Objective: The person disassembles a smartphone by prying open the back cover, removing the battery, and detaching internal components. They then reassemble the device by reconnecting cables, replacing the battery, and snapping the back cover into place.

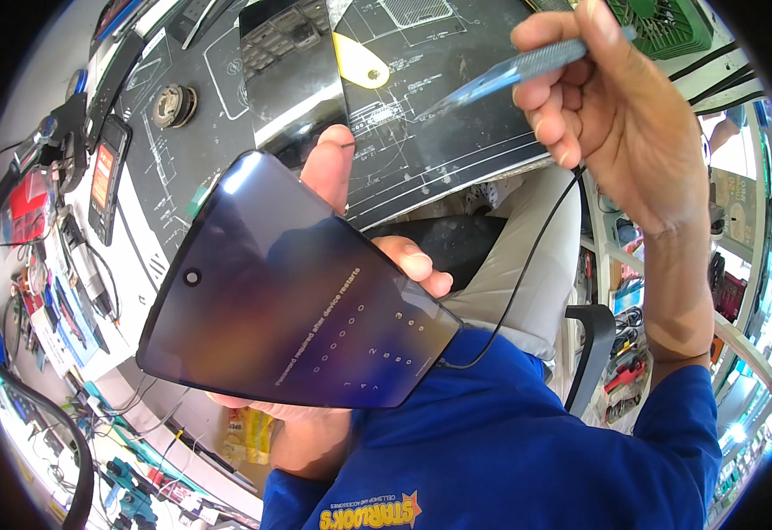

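My left hand grips a smartphone from behind, with fingers showing along its edges. The phone is tilted, and its lit screen displays a dim lock screen with a number pad. A thin black cable meets the phone's bottom edge. Raised at the upper right, my right hand pinches blue-grey tweezers, whose tips point left over the dark mat, apart from the phone. Beyond my left fingers lies a glossy black screen panel on the mat, partly hidden by the phone.
The dark printed work mat carries a round metal tin and a yellow piece. A device with an orange display is at the left. A green basket stands at the far right. Tools and cables crowd the left side.
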Motion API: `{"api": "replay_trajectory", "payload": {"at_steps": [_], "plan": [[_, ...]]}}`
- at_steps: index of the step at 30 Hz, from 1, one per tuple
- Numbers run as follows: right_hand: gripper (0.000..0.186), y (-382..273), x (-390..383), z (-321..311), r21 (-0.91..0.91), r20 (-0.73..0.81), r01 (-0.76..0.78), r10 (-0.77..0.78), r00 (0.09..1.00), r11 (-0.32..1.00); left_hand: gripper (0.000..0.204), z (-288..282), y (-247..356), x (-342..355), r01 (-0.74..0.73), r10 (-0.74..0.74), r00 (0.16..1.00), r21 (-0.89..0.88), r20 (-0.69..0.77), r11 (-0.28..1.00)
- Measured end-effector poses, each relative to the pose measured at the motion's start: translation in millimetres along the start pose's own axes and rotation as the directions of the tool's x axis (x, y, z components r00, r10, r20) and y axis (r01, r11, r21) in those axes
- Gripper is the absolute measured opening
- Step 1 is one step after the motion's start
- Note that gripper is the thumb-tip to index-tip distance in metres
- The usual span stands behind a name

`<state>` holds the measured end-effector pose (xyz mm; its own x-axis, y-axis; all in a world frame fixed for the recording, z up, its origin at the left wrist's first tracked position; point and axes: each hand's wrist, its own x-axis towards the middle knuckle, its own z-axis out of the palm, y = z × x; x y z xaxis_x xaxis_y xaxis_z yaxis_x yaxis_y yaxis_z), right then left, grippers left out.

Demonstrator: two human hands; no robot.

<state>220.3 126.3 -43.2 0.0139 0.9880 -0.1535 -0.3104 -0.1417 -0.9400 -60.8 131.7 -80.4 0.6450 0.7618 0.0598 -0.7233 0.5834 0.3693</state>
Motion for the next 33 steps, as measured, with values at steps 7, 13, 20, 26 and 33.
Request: {"api": "replay_trajectory", "payload": {"at_steps": [7,13,20,26,33], "plan": [[0.047,25.3,-25.0,3.8,0.217,0.002,0.025,-0.026,1.000,0.976,0.102,5.2,-3.3,-3.8,-0.031,0.031,1.000,0.025,-0.006,0.999],[0.046,21.5,-29.7,16.3,0.208,-0.015,0.088,-0.086,0.996,0.974,0.104,5.8,-3.7,-5.0,-0.029,0.029,1.000,0.024,0.011,0.999],[0.039,23.8,-35.1,30.0,-0.119,-0.203,0.246,-0.266,0.942,0.962,0.102,8.2,-5.0,-7.2,-0.040,0.039,0.999,0.021,0.027,0.999],[0.028,32.8,-35.5,43.0,-0.214,-0.232,0.332,-0.378,0.896,0.919,0.102,6.1,-7.2,-7.4,-0.042,0.041,0.999,0.010,0.034,0.999],[0.025,34.6,-36.5,47.2,-0.207,-0.183,0.386,-0.423,0.888,0.899,0.103,4.9,-7.7,-7.6,-0.047,0.045,0.998,0.070,0.036,0.996]]}}
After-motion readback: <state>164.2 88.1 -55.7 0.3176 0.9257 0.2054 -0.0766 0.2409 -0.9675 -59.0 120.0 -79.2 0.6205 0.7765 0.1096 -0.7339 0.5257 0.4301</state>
